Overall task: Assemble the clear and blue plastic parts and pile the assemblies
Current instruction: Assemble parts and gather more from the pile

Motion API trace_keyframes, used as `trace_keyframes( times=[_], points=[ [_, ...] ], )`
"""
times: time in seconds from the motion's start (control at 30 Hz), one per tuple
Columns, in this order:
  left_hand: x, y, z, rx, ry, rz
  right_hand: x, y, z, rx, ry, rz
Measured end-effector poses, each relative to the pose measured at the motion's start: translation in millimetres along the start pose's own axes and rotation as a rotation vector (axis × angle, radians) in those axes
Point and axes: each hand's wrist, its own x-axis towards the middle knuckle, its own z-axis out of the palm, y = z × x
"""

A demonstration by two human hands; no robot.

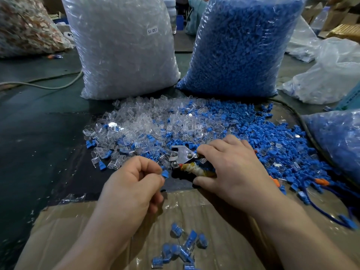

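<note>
Left hand [132, 188] fingers [145, 162]: pinching small blue plastic plug [165, 174], offered toward the tool.
Right hand [233, 168] fingers [210, 149]: curled round rag-wrapped metal pliers [183, 154], likely for pressing.
Loose clear and blue plastic parts [175, 123]: heaped on desk [48, 133], 12 o'clock, within reach.
Blue-filled clear assemblies [181, 248]: piled on cardboard sheet [78, 221], 6 o'clock.

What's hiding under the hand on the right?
A metal tool, gripped by the right hand. Its shiny head and a rag-wrapped handle poke out toward the left hand, which pinches a blue part. The rest of the handles is covered.
</note>
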Motion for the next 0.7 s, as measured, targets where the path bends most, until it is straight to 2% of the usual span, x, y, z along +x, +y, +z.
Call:
trace_keyframes(
  times=[0.1,0.23,0.37,0.5,0.63,0.7],
  points=[
    [0.3,-0.7,1.3,0.032,0.026,0.012,-2.4,-2.7,-1.7,0.029,0.027,-0.004],
    [-0.6,-1.6,4.1,0.056,0.044,0.042,-11.2,-21.5,-6.1,0.141,0.187,-0.055],
    [-5.9,-1.9,6.7,0.181,0.061,0.149,-16.3,-41.8,-5.9,0.182,0.163,-0.162],
    [-13.2,5.3,6.6,0.236,0.08,0.255,-16.4,-42.1,-3.5,0.207,0.148,-0.145],
    [-12.1,7.1,6.2,0.105,0.045,0.188,-17.5,-41.0,-4.8,0.26,0.186,-0.165],
    [-10.6,6.3,3.2,0.166,-0.004,0.149,-16.7,-41.8,-5.2,0.245,0.233,-0.204]
  ],
)
